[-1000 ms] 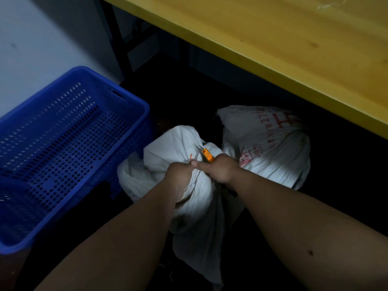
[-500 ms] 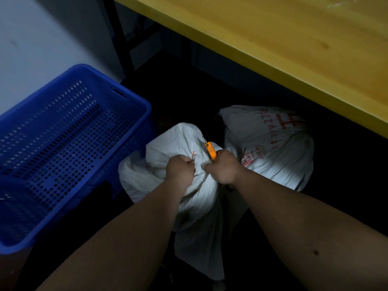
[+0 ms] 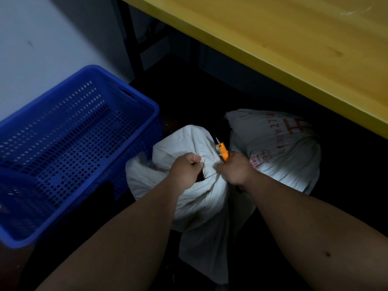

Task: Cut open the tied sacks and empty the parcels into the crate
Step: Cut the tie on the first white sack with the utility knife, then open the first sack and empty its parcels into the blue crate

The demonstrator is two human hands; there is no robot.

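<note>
Dark floor (image 3: pixel 210 91) fills the middle of the view, with a pale wall (image 3: pixel 42 34) at upper left and a yellow wooden desk (image 3: pixel 283 49) running across the upper right, its dark legs (image 3: pixel 134 45) in shadow behind.

On the floor at left sits a blue crate (image 3: pixel 69 143) with perforated walls and base; no parcels show inside it.

Just right of the crate, touching or nearly touching its side, lies a white sack (image 3: pixel 201 198), bunched and wrinkled at its neck, its loose cloth trailing down toward the viewer. A small dark gap shows at the neck between the two hands; what is in the sack cannot be seen.

The left hand (image 3: pixel 186 168) is clenched on a gathered fold of this sack's neck, with a bit of red tie (image 3: pixel 200 159) showing at its fingers (image 3: pixel 195 162).

The right hand (image 3: pixel 235 170) grips an orange cutter (image 3: pixel 223 151), its thin blade pointing up and away over the cloth, while also pressing on the sack's neck.

Behind and to the right, a second white sack (image 3: pixel 279 154) with red printing lies full and closed under the desk edge, just beside the first.
</note>
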